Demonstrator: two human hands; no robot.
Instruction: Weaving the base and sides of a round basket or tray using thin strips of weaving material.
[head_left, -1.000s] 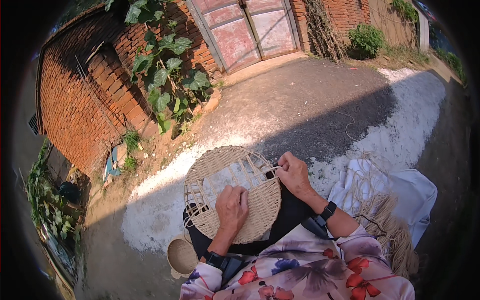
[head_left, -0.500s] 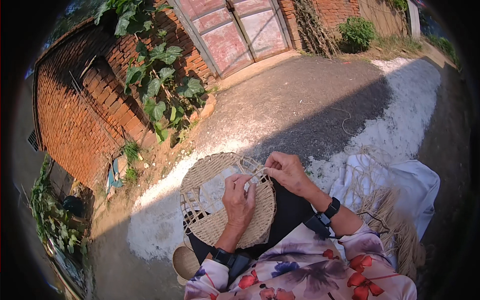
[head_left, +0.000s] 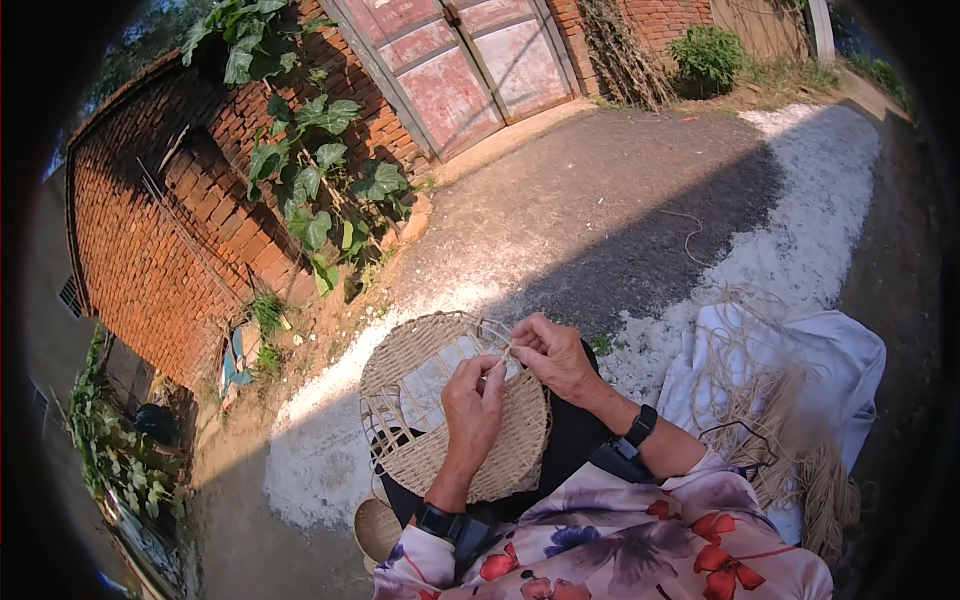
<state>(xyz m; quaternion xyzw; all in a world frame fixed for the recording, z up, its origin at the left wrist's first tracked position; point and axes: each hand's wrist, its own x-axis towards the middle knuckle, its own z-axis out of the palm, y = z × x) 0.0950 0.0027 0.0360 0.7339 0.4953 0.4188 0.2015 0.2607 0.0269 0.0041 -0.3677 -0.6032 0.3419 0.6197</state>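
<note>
We are holding our two hands close together over a round woven piece (head_left: 508, 438), and this piece is lying on dark cloth (head_left: 577, 436) over our lap. If we are taking twelve o'clock as the side away from us, the fingertips are meeting near two o'clock of the piece, at the end of its open band, where the weave is not closing. Our right hand (head_left: 562, 362) is pinching a thin, pale strand (head_left: 509, 351) between thumb and forefinger. Our left hand (head_left: 471, 410) is lying over the middle, its thumb and forefinger pointing to the same strand; whether they are gripping it, we are not able to tell.

In our judgement, we are working this strand into the weave near the rim. The next move is probably calling for a firm pinch, a steady piece below, and an even pull, so that the open part is not bending out of line.

At seven o'clock, a small round basket (head_left: 376, 530) is showing just beside. Toward three o'clock, a fibre bundle (head_left: 785, 480) is lying with a white cloth (head_left: 845, 350).
</note>
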